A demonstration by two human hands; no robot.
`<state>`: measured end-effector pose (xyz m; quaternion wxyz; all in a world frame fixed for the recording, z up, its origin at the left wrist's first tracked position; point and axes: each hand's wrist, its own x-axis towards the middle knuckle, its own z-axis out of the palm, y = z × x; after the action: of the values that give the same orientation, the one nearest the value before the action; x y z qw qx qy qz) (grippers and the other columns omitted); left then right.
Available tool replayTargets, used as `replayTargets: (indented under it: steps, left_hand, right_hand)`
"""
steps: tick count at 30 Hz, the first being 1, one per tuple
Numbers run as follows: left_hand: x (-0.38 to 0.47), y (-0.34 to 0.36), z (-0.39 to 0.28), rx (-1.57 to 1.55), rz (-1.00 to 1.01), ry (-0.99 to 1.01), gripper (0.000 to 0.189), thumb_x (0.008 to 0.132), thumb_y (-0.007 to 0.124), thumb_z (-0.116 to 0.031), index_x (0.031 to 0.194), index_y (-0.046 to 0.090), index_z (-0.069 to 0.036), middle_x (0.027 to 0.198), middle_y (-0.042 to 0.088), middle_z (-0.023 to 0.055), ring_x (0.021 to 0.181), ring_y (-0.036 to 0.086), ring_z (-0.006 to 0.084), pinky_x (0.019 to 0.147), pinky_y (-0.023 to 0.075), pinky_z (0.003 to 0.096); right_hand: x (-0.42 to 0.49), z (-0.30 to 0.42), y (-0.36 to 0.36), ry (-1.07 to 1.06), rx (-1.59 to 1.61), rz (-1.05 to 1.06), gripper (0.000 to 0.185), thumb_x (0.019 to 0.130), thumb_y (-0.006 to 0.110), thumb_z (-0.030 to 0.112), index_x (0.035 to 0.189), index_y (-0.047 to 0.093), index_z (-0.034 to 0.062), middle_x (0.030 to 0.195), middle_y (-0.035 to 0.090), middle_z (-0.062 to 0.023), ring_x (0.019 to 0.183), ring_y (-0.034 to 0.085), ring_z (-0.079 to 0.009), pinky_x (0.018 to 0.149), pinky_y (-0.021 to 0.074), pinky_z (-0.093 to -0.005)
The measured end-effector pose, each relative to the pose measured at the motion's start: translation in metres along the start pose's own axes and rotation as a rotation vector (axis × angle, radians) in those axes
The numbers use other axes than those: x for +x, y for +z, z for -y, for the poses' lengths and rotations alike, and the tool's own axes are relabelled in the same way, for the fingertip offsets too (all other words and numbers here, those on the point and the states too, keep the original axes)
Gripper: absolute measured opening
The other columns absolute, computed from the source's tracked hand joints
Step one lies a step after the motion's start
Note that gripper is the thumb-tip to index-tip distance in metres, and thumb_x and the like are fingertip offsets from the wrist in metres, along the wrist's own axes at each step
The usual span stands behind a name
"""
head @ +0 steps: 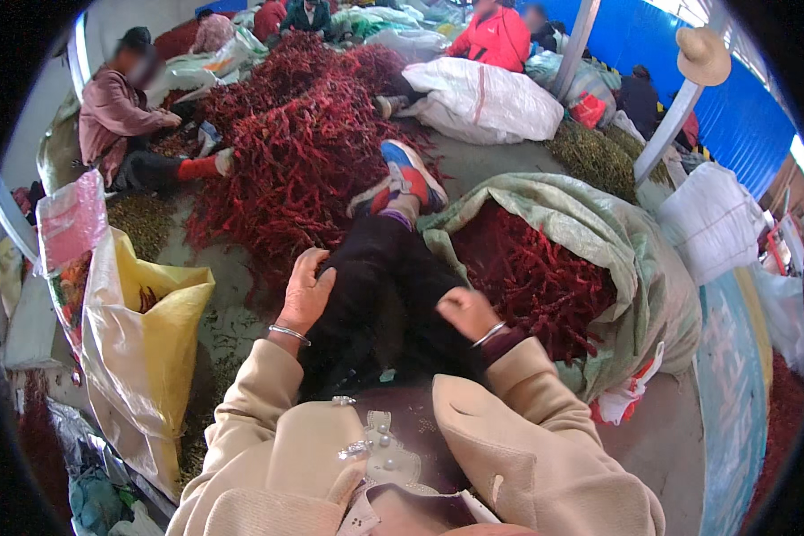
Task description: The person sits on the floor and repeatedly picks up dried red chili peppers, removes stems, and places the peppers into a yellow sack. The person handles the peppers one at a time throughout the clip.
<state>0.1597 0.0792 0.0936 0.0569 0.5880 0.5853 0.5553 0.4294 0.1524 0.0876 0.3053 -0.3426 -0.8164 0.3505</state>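
My left hand [305,288] is beside my left thigh, near the edge of a large heap of dried red chili peppers [288,147]. Its thumb and fingers stand apart, and nothing shows between them. Over my other leg is my right hand [467,312], slightly blurred, with its fingers curled; whether they hold anything cannot be seen. Close by on the right, a green woven sack [643,281] lies with its mouth wide, full of red chili peppers [543,288]. My legs [368,268] stretch forward, crossed near the shoes [409,174].
A yellow-lined woven bag [167,335] stands at left. A seated person [117,127] is beside the heap; more people sit farther back. A full white sack [486,100] lies ahead. Brownish stem piles [589,157] and metal posts [670,130] are at right.
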Motion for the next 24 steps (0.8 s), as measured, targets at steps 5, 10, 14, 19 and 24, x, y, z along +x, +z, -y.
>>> replayTargets:
  steps: [5, 10, 14, 19, 24]
  left_hand:
    - [-0.043, -0.011, 0.078, -0.639, 0.133, -0.884, 0.026, 0.075, 0.043, -0.017, 0.096, 0.048, -0.001, 0.096, 0.048, 0.0110, 0.089, 0.045, 0.0230, 0.077, 0.0355, 0.0291]
    - [-0.084, 0.005, 0.088, -1.040, 0.298, -1.203, 0.027, 0.077, 0.042, -0.017, 0.098, 0.047, -0.001, 0.097, 0.048, 0.0102, 0.089, 0.046, 0.0210, 0.078, 0.0356, 0.0283]
    - [-0.083, -0.002, 0.068, -1.055, 0.297, -1.221, 0.027, 0.078, 0.041, -0.017, 0.100, 0.046, -0.002, 0.098, 0.049, 0.0095, 0.089, 0.046, 0.0194, 0.079, 0.0356, 0.0277]
    - [-0.088, -0.014, 0.050, -1.087, 0.273, -1.210, 0.028, 0.079, 0.040, -0.017, 0.102, 0.045, -0.002, 0.099, 0.049, 0.0087, 0.090, 0.047, 0.0174, 0.080, 0.0357, 0.0270]
    - [-0.096, -0.044, 0.017, -0.807, 0.171, -1.075, 0.026, 0.079, 0.039, -0.016, 0.100, 0.046, -0.003, 0.098, 0.051, 0.0088, 0.086, 0.049, 0.0168, 0.078, 0.0384, 0.0277]
  right_hand:
    - [-0.020, 0.004, 0.072, -0.052, -0.151, 0.400, 0.019, 0.068, 0.050, 0.022, 0.072, 0.055, 0.0039, 0.067, 0.054, -0.0139, 0.064, 0.052, -0.0278, 0.058, 0.0410, -0.0330]
    - [-0.024, -0.003, 0.075, -0.158, -0.327, 0.485, 0.018, 0.066, 0.050, 0.022, 0.068, 0.055, 0.0056, 0.068, 0.053, -0.0134, 0.064, 0.051, -0.0289, 0.058, 0.0405, -0.0357]
    - [-0.025, -0.002, 0.081, -0.230, -0.236, 0.379, 0.014, 0.065, 0.053, 0.020, 0.068, 0.053, 0.0065, 0.067, 0.051, -0.0134, 0.065, 0.050, -0.0292, 0.057, 0.0400, -0.0358]
    - [-0.032, 0.007, 0.084, -0.234, -0.189, 0.404, 0.014, 0.065, 0.053, 0.019, 0.071, 0.054, 0.0060, 0.069, 0.052, -0.0130, 0.067, 0.050, -0.0293, 0.057, 0.0398, -0.0358]
    - [-0.035, 0.012, 0.074, -0.297, -0.228, 0.396, 0.014, 0.064, 0.052, 0.018, 0.071, 0.054, 0.0061, 0.068, 0.052, -0.0141, 0.066, 0.050, -0.0298, 0.057, 0.0397, -0.0367]
